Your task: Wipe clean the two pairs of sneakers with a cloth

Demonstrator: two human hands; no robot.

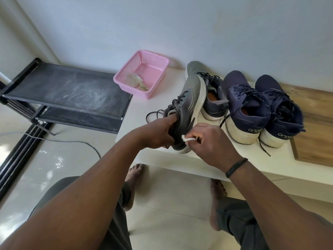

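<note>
At frame centre, the left hand (158,132) grips the grey sneaker (187,109), tilted on its side on the white ledge (137,112). The right hand (210,141) pinches a small white cloth (186,138) against its heel. The second grey sneaker (210,87) and the navy pair (259,109) stand to the right.

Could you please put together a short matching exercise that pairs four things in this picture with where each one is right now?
Things:
1. white cloth
2. grey sneaker
3. crumpled rag
4. navy sneakers

Places:
A. inside the pink basket
B. side by side on the white ledge, untouched
C. pinched in the right hand
D. tilted on its side, held by the left hand

Pairs: 1-C, 2-D, 3-A, 4-B
</note>
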